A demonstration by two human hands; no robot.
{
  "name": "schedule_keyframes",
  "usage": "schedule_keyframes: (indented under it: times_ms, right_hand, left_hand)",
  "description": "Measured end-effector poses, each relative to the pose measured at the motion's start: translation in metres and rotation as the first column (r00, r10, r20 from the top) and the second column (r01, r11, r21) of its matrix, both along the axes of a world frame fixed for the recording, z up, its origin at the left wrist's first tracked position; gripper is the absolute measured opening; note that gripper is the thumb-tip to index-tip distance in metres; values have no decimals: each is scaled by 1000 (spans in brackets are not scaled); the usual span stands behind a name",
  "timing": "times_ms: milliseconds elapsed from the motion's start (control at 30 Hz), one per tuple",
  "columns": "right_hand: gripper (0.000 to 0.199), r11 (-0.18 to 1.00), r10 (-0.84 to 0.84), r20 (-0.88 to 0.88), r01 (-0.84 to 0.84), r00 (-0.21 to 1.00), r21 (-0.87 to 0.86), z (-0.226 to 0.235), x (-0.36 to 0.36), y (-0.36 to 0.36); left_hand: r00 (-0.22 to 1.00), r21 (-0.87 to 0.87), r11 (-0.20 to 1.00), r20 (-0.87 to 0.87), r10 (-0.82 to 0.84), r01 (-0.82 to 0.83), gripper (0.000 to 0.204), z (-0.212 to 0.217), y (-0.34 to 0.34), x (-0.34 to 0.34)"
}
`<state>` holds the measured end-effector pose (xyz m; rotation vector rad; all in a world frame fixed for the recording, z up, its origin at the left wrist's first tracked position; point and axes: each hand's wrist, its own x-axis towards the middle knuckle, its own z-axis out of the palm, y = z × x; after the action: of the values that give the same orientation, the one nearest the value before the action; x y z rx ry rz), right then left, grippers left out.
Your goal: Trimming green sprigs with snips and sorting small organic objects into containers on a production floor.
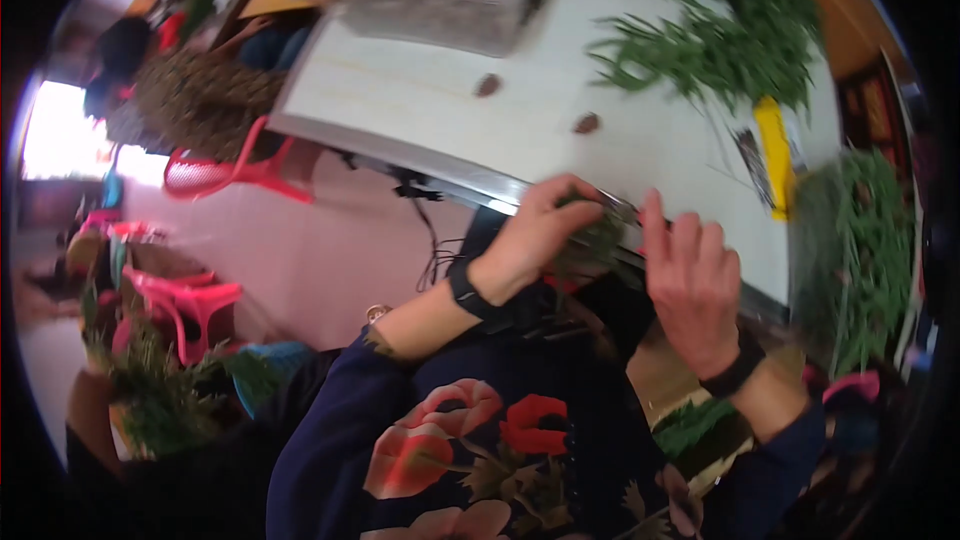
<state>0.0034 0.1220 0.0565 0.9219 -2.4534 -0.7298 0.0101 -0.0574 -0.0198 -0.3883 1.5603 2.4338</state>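
At the near edge of the white table (400, 90), my left hand (540, 235) is closed around a blurred green leafy piece (595, 240). My right hand (692, 285) is just to its right, its fingers curled and the index finger stretched forward. Between the two hands shows a thin shiny piece (622, 208), which seems to reach toward the right fingers; its kind is too blurred to tell. Beyond the hands, a small brown cone (586, 123) lies on the tabletop, with another brown cone (487, 85) farther to the left.
A clear plastic bin (430, 20) full of brown pieces stands at the far side. Green leafy sprays (700, 50) are heaped at the far right, near a yellow packet (775, 155) and thin dark stems. Pink chairs (240, 170) and dark cables (430, 230) are on the left.
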Motion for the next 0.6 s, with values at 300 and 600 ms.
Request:
schedule_keyframes:
  times_ms: [300, 600]
  right_hand:
    - [42, 712, 233, 655, 333, 719, -618, 18, -14, 29]
    - [38, 534, 483, 803, 609, 350, -586, 1, -20, 43]
  left_hand:
    - [976, -251, 966, -218, 7, -63, 9, 5, 2, -2]
    - [946, -353, 930, -323, -18, -103, 8, 13, 13, -3]
